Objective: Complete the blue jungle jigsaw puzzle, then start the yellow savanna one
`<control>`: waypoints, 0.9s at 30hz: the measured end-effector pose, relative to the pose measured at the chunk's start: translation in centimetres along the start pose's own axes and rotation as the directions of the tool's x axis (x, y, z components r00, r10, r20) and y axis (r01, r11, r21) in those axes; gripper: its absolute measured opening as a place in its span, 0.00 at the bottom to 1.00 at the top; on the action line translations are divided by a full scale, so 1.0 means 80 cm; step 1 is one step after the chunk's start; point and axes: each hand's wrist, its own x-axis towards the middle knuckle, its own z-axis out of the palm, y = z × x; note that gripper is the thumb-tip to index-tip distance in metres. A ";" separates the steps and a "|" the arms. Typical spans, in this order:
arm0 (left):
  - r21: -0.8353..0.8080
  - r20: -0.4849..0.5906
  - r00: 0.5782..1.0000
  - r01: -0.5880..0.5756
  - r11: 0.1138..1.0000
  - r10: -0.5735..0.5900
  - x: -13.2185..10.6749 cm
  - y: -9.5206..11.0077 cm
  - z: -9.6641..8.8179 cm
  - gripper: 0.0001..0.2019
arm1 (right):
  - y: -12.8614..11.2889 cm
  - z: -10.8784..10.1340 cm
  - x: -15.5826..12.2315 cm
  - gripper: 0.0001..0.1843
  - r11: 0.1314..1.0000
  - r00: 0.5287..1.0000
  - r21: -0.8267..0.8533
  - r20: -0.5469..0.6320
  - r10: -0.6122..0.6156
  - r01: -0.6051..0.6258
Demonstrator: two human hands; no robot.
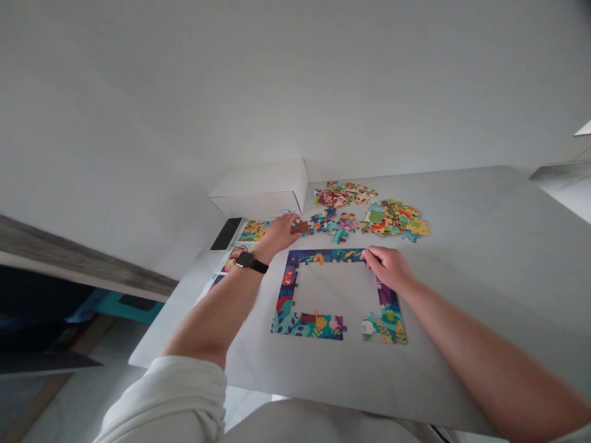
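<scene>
Left grip [278, 235] looks pinched on a brown jigsaw piece [303, 227], light stiff card best held by its edges; right grip [385, 268] rests curled on the jigsaw border [307, 326], its hold unclear to me.

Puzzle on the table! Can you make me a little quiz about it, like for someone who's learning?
1. Which does the left hand touch: A, a white box, or B, a loose puzzle piece?
2. True or false: the right hand rests on the puzzle border.
3. What is on the left wrist?

Key: 1. B. 2. True. 3. A black watch.
</scene>
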 end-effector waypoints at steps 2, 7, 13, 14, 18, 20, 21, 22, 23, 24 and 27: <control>-0.003 0.000 1.000 0.013 1.000 -0.013 -0.001 0.000 0.002 0.23 | 0.000 0.000 0.000 0.21 1.000 1.000 0.002 -0.001 0.001 -0.001; -0.078 -0.002 1.000 -0.025 0.997 0.025 0.013 0.027 0.020 0.24 | 0.001 0.001 -0.001 0.21 1.000 1.000 -0.019 0.001 0.003 -0.003; -0.110 0.048 0.992 -0.107 0.988 0.113 0.047 0.071 0.054 0.29 | -0.002 -0.009 0.005 0.17 0.999 0.998 -0.041 -0.046 -0.036 0.034; -0.116 0.059 0.992 -0.109 0.987 0.116 0.051 0.074 0.057 0.28 | -0.001 -0.013 0.009 0.15 0.998 0.997 -0.047 -0.063 -0.054 0.051; -0.137 0.073 0.988 -0.128 0.982 0.138 0.058 0.077 0.059 0.25 | 0.005 -0.026 0.040 0.11 0.993 0.996 -0.097 -0.050 -0.074 0.069; -0.138 0.037 0.989 -0.139 0.981 0.145 0.055 0.073 0.055 0.25 | 0.008 -0.026 0.061 0.13 0.985 0.998 -0.161 0.019 -0.067 0.069; -0.139 0.008 0.990 -0.137 0.981 0.140 0.053 0.070 0.051 0.25 | 0.009 -0.024 0.071 0.13 0.977 0.996 -0.195 0.049 -0.075 0.083; -0.141 -0.025 0.992 -0.127 0.982 0.125 0.050 0.066 0.047 0.24 | 0.009 -0.020 0.082 0.14 0.968 0.995 -0.231 0.066 -0.080 0.094; -0.144 -0.054 0.993 -0.112 0.983 0.105 0.046 0.061 0.043 0.24 | 0.008 -0.015 0.091 0.14 0.958 0.993 -0.268 0.087 -0.082 0.103; -0.146 -0.076 0.994 -0.091 0.985 0.080 0.042 0.055 0.039 0.23 | 0.007 -0.009 0.100 0.15 0.947 0.991 -0.302 0.111 -0.080 0.110; -0.131 -0.092 0.996 -0.020 0.991 0.008 0.028 0.032 0.028 0.22 | 0.005 0.010 0.121 0.18 0.908 0.980 -0.392 0.179 -0.080 0.146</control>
